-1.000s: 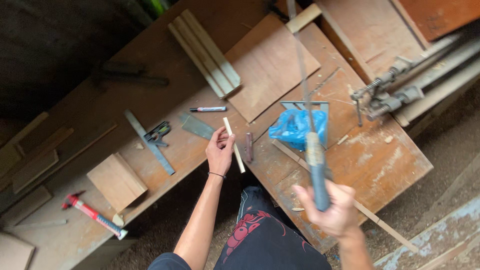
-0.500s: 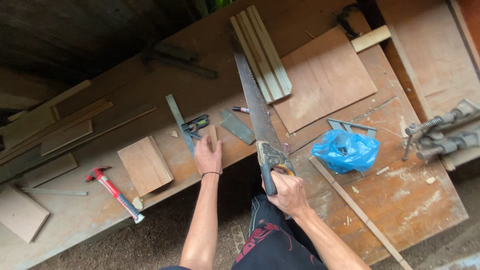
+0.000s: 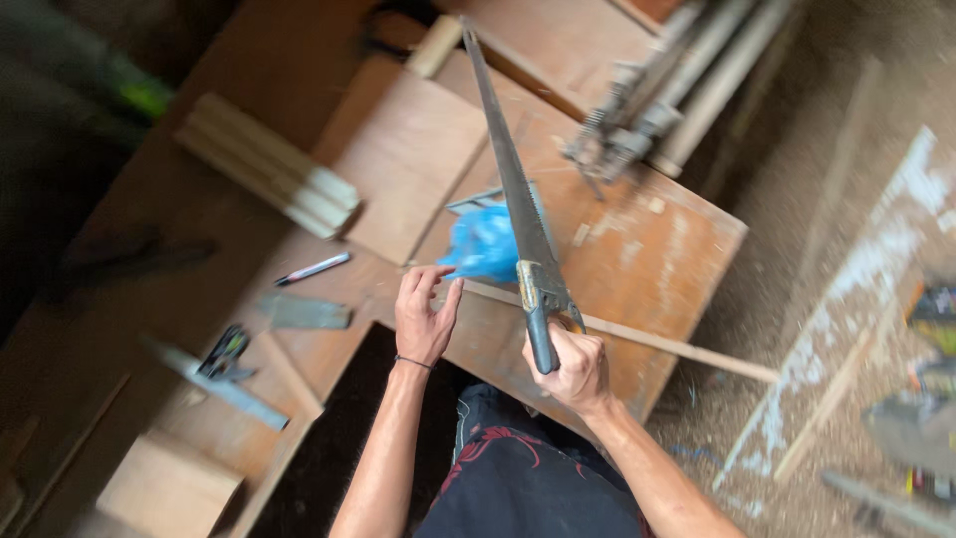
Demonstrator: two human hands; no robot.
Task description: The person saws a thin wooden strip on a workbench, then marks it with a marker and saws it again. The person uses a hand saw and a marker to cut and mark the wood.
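My right hand grips the dark handle of a long hand saw; its blade points away over the wooden workbench. My left hand rests on the bench edge with fingers spread, touching the end of a thin wooden strip that runs off to the right. A crumpled blue plastic bag lies just beyond my left fingers, beside the saw blade.
A plywood panel and a bundle of wood slats lie on the bench at the left. A pen, a square and a wood block lie nearer. A metal clamp sits at the far right. Sawdust covers the floor.
The view has swung left and come closer. My right hand has carried the saw rightwards over the blue bag. My left hand has shifted to the bench edge by the thin strip.
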